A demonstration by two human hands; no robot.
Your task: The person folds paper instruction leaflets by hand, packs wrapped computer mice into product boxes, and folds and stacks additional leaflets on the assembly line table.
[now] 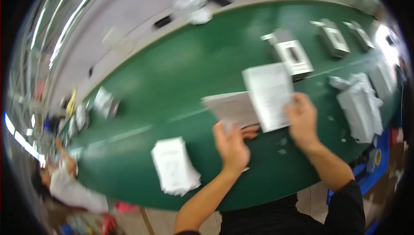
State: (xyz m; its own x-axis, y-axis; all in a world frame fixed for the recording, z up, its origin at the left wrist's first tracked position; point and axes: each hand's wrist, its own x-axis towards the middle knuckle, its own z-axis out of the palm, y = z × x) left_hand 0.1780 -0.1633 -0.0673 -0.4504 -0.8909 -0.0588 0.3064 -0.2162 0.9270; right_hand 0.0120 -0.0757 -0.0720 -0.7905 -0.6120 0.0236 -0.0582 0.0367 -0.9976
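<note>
My left hand [233,146] has its fingers closed on a folded printed leaflet [233,106], held tilted above the green table. My right hand [302,120] pinches the right edge of a white printed sheet [268,95], which partly overlaps the leaflet. Whether the two papers are joined I cannot tell. To the left of my hands lies a stack of white printed leaflets [174,166], slightly fanned at its near end. Just beyond the sheet is a grey and white box [295,56] with a dark picture on it and an open flap.
Two more boxes [334,39] lie at the far right of the green table [172,75]. White crumpled packaging [360,108] sits nearer on the right, above a blue crate [381,161] with a tape roll [374,159]. At left, a co-worker in a white top [75,187] reaches over the table.
</note>
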